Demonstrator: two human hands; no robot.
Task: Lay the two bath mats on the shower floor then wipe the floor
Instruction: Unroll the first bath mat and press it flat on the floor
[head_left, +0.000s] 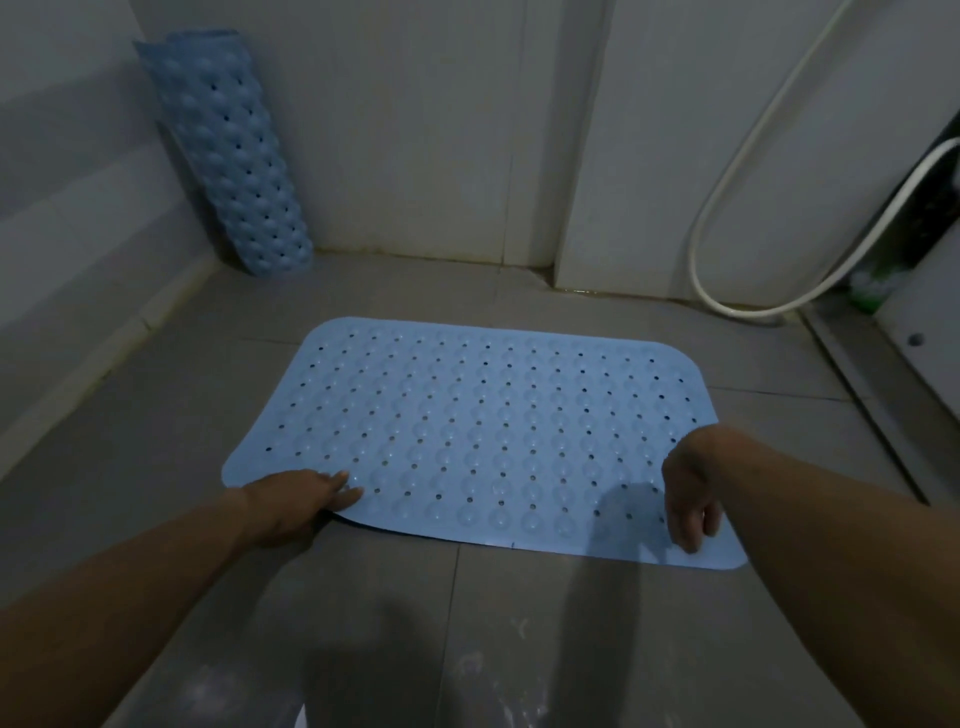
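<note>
Left hand (301, 506) flat on mat (483, 426) — right hand (688, 499) drooping, fingers curled

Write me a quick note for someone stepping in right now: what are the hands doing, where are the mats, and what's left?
Left hand: fingers straight, pressing the flat mat's near left corner.
Right hand: fingers hang loosely curled over the near right corner; no grip.
Flat mat: spread on the floor.
Rolled mat: stands in the far left corner, leaning on the wall.
Done: first mat laid.
Left: unroll and lay the second mat, then wipe the floor.
</note>
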